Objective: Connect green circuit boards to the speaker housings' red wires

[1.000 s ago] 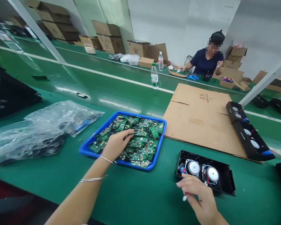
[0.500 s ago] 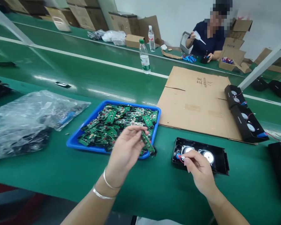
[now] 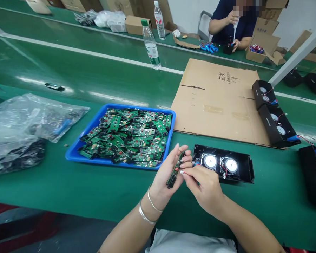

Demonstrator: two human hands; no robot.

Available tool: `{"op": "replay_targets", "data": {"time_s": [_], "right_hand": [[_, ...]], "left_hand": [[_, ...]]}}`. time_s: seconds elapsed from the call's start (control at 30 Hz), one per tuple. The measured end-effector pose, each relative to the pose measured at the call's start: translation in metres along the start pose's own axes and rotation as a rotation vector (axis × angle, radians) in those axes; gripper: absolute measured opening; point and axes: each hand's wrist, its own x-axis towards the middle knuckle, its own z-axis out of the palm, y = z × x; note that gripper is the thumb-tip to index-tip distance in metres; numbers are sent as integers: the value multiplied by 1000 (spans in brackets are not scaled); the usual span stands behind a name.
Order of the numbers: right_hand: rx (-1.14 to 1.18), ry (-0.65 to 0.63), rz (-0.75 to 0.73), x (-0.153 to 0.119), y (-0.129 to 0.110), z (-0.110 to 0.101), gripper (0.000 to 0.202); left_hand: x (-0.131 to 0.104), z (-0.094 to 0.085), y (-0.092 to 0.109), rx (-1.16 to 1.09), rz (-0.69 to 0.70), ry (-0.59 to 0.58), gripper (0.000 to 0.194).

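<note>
My left hand [image 3: 167, 175] holds a narrow green circuit board [image 3: 175, 172] in its palm and fingers, tilted up. Thumb and forefinger of my right hand [image 3: 204, 186] pinch a small white connector [image 3: 182, 172] close beside the board. Just behind my right hand lies an open black speaker case [image 3: 239, 156] with two round white-centred speakers; a red wire with a white plug lies loose over it. To the left stands a blue tray [image 3: 68, 154] heaped with green circuit boards [image 3: 139, 140].
Clear plastic bags [image 3: 39, 116] lie at left. Flattened cardboard [image 3: 213, 102] lies behind the case. More black speaker cases [image 3: 277, 126] stand at right, near a slanted metal post [image 3: 297, 47]. A bottle [image 3: 151, 47] stands farther back. Across the table, a person [image 3: 234, 24] holds a white dispenser.
My left hand has moved right, away from the tray, with the board turned upright. My right hand has come left from the case to meet it, bringing the connector. The view has shifted slightly.
</note>
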Motion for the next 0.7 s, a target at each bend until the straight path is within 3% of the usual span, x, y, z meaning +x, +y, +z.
{"op": "replay_targets", "data": {"time_s": [0.13,0.27,0.43,0.53,0.7], "right_hand": [[-162,-5,-81,1,-1,1,32],[-160,-50,-75,2,-2,0,35],[-333,37,-242,0,5,0,16],[-426,76,-309,3,9,-6,15],[-400,-94,-204,11,6,-23,37]], "left_hand": [[4,0,-6,-66,39,1,14],[-1,-1,-8,-62,94,-13,13],[-2,0,-11,-46,104,-30,11],[-2,3,-15,-19,113,10,10],[-4,8,-16,105,233,89,8]]}}
